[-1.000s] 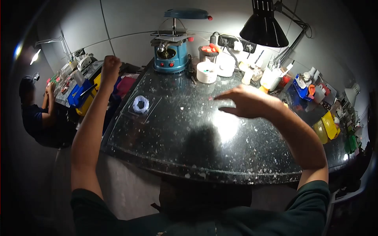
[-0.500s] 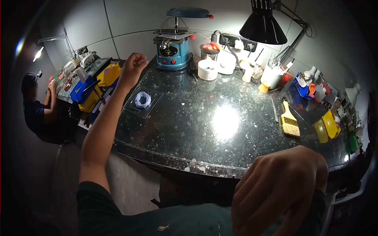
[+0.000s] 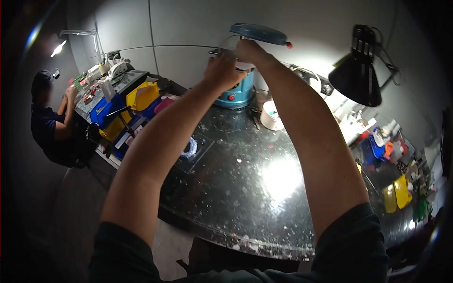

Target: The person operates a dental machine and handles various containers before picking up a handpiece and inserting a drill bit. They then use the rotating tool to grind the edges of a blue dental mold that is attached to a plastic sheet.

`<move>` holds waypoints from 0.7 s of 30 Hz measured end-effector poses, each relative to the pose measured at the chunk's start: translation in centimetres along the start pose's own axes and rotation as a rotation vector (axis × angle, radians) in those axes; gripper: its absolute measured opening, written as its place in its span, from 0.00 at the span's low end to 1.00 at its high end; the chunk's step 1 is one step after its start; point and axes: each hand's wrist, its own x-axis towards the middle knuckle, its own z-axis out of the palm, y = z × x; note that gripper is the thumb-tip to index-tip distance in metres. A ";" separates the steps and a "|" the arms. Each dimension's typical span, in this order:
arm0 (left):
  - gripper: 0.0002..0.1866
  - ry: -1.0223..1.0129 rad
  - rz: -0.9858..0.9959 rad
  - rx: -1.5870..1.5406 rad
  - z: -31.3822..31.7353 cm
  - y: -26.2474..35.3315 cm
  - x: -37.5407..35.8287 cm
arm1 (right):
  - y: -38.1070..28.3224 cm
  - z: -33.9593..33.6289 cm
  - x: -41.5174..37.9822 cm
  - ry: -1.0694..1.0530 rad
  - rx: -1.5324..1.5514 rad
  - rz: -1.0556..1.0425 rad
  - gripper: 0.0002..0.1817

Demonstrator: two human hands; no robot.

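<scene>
Both my hands reach to the blue vacuum forming machine (image 3: 240, 94) at the back of the bench. My left hand (image 3: 222, 70) is at the left front of its frame, thumb stretched out apart from the fingers. My right hand (image 3: 251, 51) is just under the raised blue top (image 3: 259, 33); its fingers are hidden behind the hand. Part of a pale sheet (image 3: 244, 65) shows at the frame between my hands. Partly behind my left forearm, a bluish-white ring-shaped piece (image 3: 189, 148) lies on a clear square sheet (image 3: 200, 158).
A white tub (image 3: 271, 117) stands right of the machine. A black lamp (image 3: 356, 80) hangs over the right side. Yellow bins (image 3: 143, 95) and a blue bin (image 3: 104, 111) stand at left, where another person (image 3: 54, 122) sits working. A yellow container (image 3: 402, 192) lies far right.
My right hand has gone from low in front of me up to the machine. My left hand has moved right onto its frame. The view has turned slightly left.
</scene>
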 end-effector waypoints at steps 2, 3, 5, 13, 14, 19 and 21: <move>0.21 0.046 0.016 0.023 0.0 -0.3 -0.6 | 0.4 0.7 1.0 -0.073 0.131 0.073 0.27; 0.19 0.050 0.058 0.006 -0.2 -0.4 -0.5 | 0.8 0.8 1.8 -0.203 0.128 0.061 0.31; 0.10 0.191 0.208 -0.002 0.0 -0.6 -0.4 | 2.2 1.5 2.2 -0.283 0.304 0.112 0.37; 0.15 -0.050 0.333 0.032 -1.2 -0.6 0.9 | 3.6 0.2 1.6 -0.200 0.350 0.091 0.42; 0.15 -0.066 0.342 0.084 -1.5 -0.8 1.0 | 3.8 0.4 1.2 -0.197 0.351 0.095 0.42; 0.16 -0.010 0.361 0.089 -1.8 -2.5 0.9 | 4.5 1.2 -0.6 -0.046 0.629 0.008 0.35; 0.15 -0.133 0.269 0.116 -2.8 -1.7 1.3 | 5.0 1.3 -1.1 -0.116 0.764 -0.046 0.34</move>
